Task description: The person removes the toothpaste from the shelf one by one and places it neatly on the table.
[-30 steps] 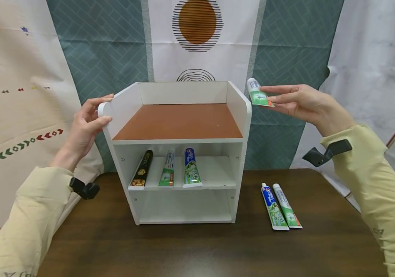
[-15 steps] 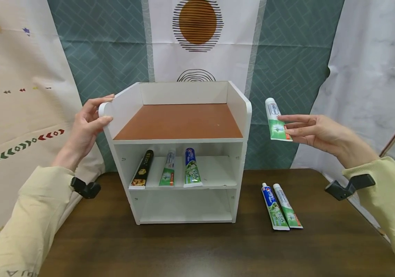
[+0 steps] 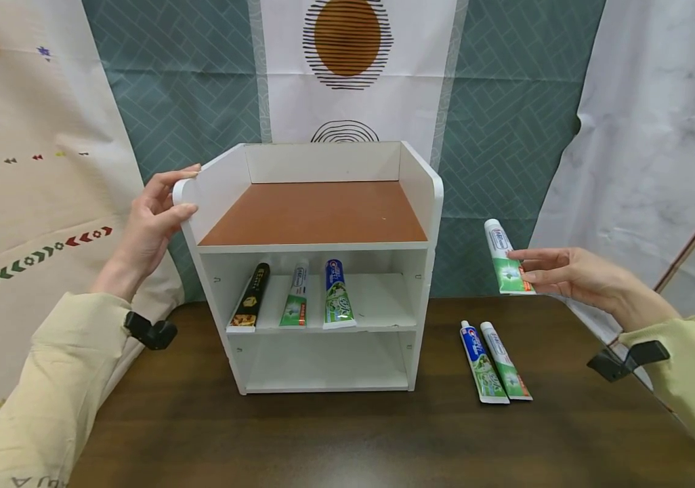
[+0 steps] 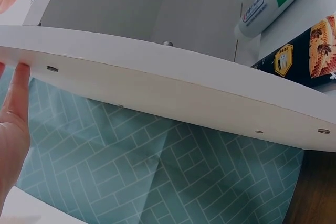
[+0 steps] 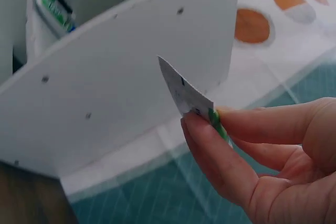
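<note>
My right hand (image 3: 591, 281) pinches a green and white toothpaste tube (image 3: 507, 261) by its lower end, cap up and tilted, in the air right of the white shelf unit (image 3: 312, 249). In the right wrist view the tube's flat end (image 5: 184, 90) shows between thumb and fingers. My left hand (image 3: 149, 220) grips the upper left side panel (image 4: 173, 74) of the unit. Inside, the middle shelf bears a black toothpaste tube (image 3: 250, 298), a green and white tube (image 3: 295, 298) and a blue and green tube (image 3: 338, 298).
On the dark wooden table (image 3: 347, 440), right of the unit, a blue and green tube (image 3: 484, 366) lies beside a green and white tube (image 3: 506, 362). The unit's top board (image 3: 317, 213) is brown. Patterned cloths (image 3: 500, 102) hang behind.
My right hand has moved down and right with the toothpaste tube, from beside the unit's top edge to above the two tubes on the table. My left hand has stayed on the panel.
</note>
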A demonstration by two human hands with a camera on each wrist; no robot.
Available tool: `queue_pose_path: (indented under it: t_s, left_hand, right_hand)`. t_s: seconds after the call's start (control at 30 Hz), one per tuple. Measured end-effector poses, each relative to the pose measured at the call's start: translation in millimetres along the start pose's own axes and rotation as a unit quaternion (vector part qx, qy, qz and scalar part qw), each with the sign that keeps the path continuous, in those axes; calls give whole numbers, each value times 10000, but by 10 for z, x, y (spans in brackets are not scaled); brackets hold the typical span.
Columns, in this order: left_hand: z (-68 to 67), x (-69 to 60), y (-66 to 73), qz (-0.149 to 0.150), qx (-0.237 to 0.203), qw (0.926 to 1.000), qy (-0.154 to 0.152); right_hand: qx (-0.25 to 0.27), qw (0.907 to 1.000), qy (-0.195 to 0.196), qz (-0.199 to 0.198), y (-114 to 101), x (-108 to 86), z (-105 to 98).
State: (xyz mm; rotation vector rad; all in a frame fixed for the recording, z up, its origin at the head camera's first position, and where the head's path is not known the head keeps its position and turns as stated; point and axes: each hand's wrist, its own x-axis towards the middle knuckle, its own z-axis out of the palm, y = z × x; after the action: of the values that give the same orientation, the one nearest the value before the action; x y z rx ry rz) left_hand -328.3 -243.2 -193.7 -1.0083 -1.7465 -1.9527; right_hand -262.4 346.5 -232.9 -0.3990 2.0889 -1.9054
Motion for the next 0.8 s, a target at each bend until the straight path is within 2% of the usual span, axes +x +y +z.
queue_pose_path:
  t_s: [0.17, 0.33, 0.5, 0.67, 0.8]
  left_hand:
    - [0, -12, -2, -46, 29, 10000, 69]
    - [13, -3, 2, -41, 31, 9999, 89]
    - [16, -6, 0, -38, 47, 9999, 84]
    - [21, -6, 0, -21, 36, 10000, 37]
    - [17, -1, 0, 6, 41, 10000, 57]
  right_hand:
    - [-563, 9982, -162, 118, 220, -16, -94]
    - [-1078, 9926, -552, 77, 440, -47, -198]
    - [-1227, 9891, -807, 93, 641, -64, -275]
    - [-1424, 9859, -849, 212, 853, -112, -365]
    - [-1297, 9856, -1067, 194, 1054, -157, -454]
